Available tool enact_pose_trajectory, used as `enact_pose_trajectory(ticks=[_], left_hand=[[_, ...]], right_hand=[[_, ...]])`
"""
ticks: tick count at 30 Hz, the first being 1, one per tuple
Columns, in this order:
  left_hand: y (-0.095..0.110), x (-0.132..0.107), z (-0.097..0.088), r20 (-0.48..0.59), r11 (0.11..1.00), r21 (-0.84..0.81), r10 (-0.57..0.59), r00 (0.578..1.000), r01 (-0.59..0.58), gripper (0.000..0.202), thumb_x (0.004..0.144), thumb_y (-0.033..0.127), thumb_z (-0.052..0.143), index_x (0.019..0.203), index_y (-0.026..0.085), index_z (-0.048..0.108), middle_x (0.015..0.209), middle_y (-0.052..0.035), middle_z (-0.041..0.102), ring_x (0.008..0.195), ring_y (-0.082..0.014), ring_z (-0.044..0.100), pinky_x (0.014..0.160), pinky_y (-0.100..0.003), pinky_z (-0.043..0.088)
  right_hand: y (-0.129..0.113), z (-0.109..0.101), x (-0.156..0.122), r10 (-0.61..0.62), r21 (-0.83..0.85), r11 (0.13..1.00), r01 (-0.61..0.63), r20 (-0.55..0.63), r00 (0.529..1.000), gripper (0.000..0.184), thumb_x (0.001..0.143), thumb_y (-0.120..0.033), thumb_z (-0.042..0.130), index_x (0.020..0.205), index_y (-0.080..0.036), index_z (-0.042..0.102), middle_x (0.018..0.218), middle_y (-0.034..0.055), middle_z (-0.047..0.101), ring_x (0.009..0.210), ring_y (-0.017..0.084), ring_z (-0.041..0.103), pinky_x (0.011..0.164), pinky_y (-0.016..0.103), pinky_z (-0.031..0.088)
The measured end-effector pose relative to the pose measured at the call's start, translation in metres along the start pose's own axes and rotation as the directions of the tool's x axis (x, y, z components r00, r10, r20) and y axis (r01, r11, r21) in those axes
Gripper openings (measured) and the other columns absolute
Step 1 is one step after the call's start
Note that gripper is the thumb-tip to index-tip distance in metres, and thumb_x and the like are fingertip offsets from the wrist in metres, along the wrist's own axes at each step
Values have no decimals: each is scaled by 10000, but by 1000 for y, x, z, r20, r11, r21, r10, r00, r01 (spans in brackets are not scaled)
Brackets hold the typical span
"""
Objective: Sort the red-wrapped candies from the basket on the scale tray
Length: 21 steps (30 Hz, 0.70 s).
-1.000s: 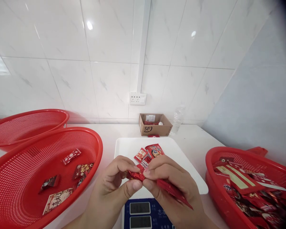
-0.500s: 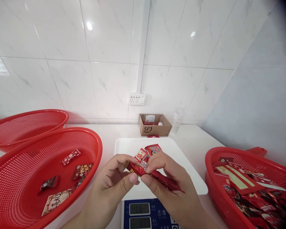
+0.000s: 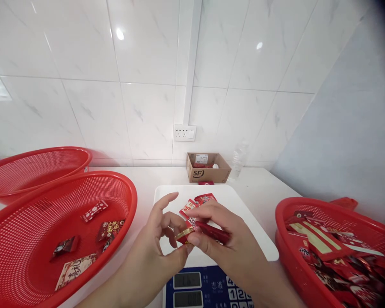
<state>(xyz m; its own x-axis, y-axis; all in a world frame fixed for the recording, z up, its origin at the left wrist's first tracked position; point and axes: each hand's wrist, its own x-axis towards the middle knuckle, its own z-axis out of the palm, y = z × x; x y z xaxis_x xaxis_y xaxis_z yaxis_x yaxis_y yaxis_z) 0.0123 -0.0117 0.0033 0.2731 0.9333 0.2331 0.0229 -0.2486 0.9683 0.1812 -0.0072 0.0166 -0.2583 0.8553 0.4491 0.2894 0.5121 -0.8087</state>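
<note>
My right hand (image 3: 223, 231) is closed around a shiny red snack packet (image 3: 213, 232), with thumb and fingertips pinched near its middle. The packet's gold-edged end points left, towards my left hand (image 3: 157, 239). That hand's index finger is lifted, while its thumb and curled fingers touch the gold-edged end. Both hands are above the white scale pan (image 3: 259, 239). Several small red-and-white packets (image 3: 188, 207) lie on the pan just behind my hands, partly covered by my fingers. Below the hands shows the blue scale panel (image 3: 188, 280) with its displays and keys.
On the left, a red mesh basket (image 3: 133, 201) holds several packets, with another red basket (image 3: 88, 158) behind it. A fuller red basket (image 3: 280, 218) stands at right. At the back are a cardboard box (image 3: 211, 174) and a clear plastic bottle (image 3: 239, 159).
My left index finger has lifted off the packet and stretched upward. The packet has turned in my right hand, its gold-edged end now lower. More scale keys show.
</note>
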Motion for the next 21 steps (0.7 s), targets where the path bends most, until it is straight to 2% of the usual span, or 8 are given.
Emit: enact_pose_trajectory(ticks=[3, 6, 10, 15, 18, 21], left_hand=[[0, 1, 2, 29, 998, 53, -15, 999, 13, 725, 795, 161, 599, 1367, 406, 227, 804, 71, 550, 743, -120, 520, 792, -301, 472], [-3, 1, 0, 53, 999, 43, -13, 999, 11, 722, 813, 177, 588, 1381, 414, 210, 822, 65, 556, 771, -127, 521, 820, -316, 458], [-2, 3, -4, 86, 1000, 13, 18, 996, -19, 503, 861, 233, 580, 1293, 389, 375, 912, 44, 587, 849, -133, 548, 842, -307, 446], [2, 6, -6, 219, 992, 118, 10, 976, -36, 122, 885, 321, 573, 986, 255, 591, 941, -5, 630, 878, -167, 550, 794, -298, 439], [1, 6, -5, 230, 987, 152, 14, 973, -50, 173, 899, 372, 541, 856, 216, 604, 849, -10, 622, 795, -165, 536, 744, -293, 438], [1, 8, -6, 195, 988, 150, 18, 981, -47, 212, 913, 391, 509, 888, 211, 619, 863, -21, 637, 822, -180, 552, 771, -304, 441]], right_hand=[[-1, 1, 1, 38, -18, 999, -36, 88, 995, 67, 847, -295, 648, 890, -254, 678, 823, 0, 631, 759, 149, 574, 664, 280, 460], [-2, 1, 2, 19, 11, 1000, -21, 96, 995, 62, 853, -225, 615, 802, -226, 649, 767, -11, 625, 711, 133, 557, 654, 272, 446], [-1, 0, 2, 28, 78, 997, -29, 8, 1000, 136, 864, -255, 588, 736, -212, 602, 719, -12, 607, 676, 135, 547, 617, 270, 437], [2, 0, 0, 96, 221, 973, -71, -104, 990, 153, 849, -345, 630, 769, -214, 635, 702, -8, 618, 658, 139, 571, 583, 253, 465], [-1, 0, 0, 104, 225, 972, -70, -142, 984, 146, 838, -343, 644, 764, -216, 648, 695, -11, 628, 647, 132, 573, 577, 244, 471], [-4, -2, 2, 141, 191, 975, -112, -145, 979, 171, 843, -357, 623, 755, -212, 634, 680, -7, 621, 627, 135, 566, 565, 254, 469]])
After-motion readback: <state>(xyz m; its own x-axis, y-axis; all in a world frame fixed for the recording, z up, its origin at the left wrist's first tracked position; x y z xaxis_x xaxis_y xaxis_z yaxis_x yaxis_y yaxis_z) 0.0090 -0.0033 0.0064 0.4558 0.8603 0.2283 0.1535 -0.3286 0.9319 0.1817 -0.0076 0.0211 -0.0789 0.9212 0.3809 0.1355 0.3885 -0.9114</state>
